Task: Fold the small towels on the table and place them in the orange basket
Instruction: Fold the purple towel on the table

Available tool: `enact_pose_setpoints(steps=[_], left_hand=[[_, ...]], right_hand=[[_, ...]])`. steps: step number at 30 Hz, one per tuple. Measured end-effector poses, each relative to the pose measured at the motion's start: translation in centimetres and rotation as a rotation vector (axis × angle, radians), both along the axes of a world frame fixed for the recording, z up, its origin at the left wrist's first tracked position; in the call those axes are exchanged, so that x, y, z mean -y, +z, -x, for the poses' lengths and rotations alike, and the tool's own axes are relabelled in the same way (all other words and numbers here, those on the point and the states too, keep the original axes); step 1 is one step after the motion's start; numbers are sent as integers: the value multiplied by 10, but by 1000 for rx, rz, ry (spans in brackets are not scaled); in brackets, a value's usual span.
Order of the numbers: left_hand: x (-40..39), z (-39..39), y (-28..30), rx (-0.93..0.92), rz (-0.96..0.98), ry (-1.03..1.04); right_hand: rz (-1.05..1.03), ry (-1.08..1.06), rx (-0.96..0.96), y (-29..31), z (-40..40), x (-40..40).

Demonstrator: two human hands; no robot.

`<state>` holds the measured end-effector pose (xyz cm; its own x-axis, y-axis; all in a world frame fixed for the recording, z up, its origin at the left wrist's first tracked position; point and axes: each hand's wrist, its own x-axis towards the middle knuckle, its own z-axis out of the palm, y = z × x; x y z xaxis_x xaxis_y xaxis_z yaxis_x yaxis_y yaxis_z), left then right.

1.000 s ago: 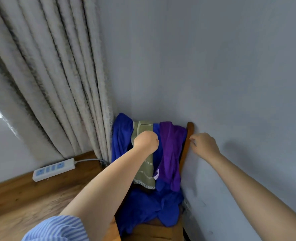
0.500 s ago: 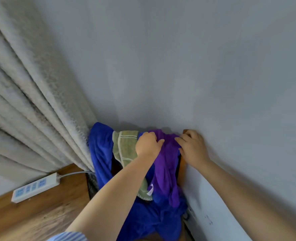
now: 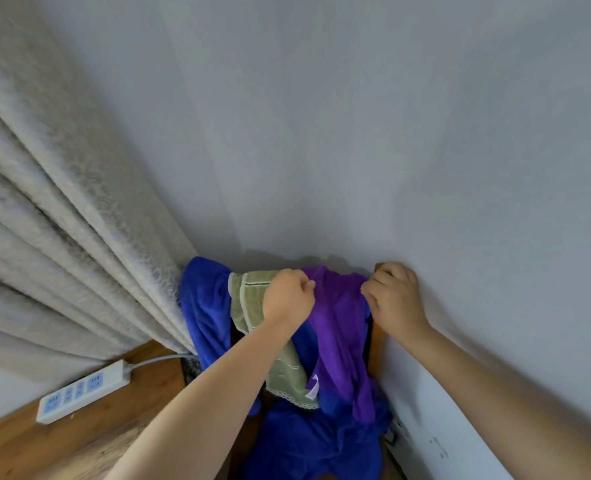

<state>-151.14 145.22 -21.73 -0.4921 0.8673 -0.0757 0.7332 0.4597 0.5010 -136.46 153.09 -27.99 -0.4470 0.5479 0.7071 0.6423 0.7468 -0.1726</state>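
A purple towel [image 3: 339, 327] hangs over the top of a wooden chair back [image 3: 377, 341] against the grey wall. My left hand [image 3: 287, 297] pinches its upper left edge and my right hand [image 3: 393, 297] pinches its upper right edge. Beside it on the left hangs a green towel [image 3: 249, 296] with a lace hem. A blue towel [image 3: 204, 299] drapes further left, and more blue cloth [image 3: 308, 441] lies on the seat below. No orange basket is in view.
A beige curtain [image 3: 62, 237] hangs at the left, touching the blue towel. A white power strip [image 3: 82, 391] with its cable lies on the wooden floor [image 3: 17, 448]. The grey wall [image 3: 356, 133] stands close behind and to the right of the chair.
Both hands have closed in on the purple towel's top edge: the right came off the chair post onto the cloth, the left shifted from the green towel. The camera has tilted upward.
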Motion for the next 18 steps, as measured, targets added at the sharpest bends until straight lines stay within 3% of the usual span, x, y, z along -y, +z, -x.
enact_pose_setpoints(steps=[6,10,14,18], left_hand=[[23,37,-1,37,-142,192],[32,50,-11,12,15,204],[28,35,-10,56,16,170],[22,22,-4,132,-35,200]], right_hand=[[-60,-149,241,0,7,14],[120,-188,341,12,10,23],[256,-229,336,25,24,29],[523,-246,309,32,25,22]])
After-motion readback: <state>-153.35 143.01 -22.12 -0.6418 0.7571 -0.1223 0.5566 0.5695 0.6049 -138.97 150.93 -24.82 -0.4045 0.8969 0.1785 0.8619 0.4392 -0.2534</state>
